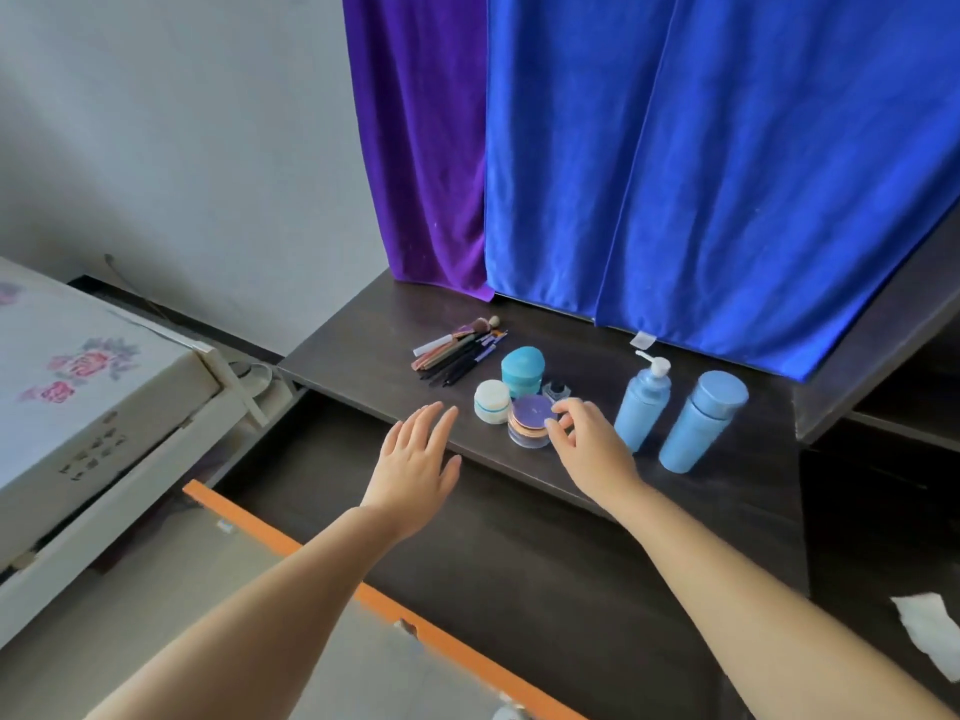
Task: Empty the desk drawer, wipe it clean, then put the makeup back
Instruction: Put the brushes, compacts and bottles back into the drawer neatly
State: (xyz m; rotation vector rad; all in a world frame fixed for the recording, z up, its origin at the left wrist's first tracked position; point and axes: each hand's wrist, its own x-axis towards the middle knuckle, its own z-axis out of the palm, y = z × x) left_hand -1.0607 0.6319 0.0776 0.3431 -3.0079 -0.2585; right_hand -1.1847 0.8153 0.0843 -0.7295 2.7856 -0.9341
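The dark drawer [519, 553] stands pulled out below the desk top [363, 350], with an orange front edge [322, 558]; nothing lies in its visible part. On the desk top sit a bundle of makeup brushes [460, 350], a teal jar [522, 370], a white jar [492, 401], a purple-lidded jar [530, 420], a small dark bottle [557, 391], a blue pump bottle [641, 405] and a blue capped bottle [701, 420]. My left hand [415, 459] hovers open over the desk's front edge. My right hand [587, 439] is open, its fingertips at the purple-lidded jar's right side.
Purple cloth [426, 148] and blue cloth [727, 163] hang behind the desk. A white flowered box [88, 387] stands at the left. A white tissue [930, 631] lies at the right edge. A dark shelf unit [893, 356] borders the desk on the right.
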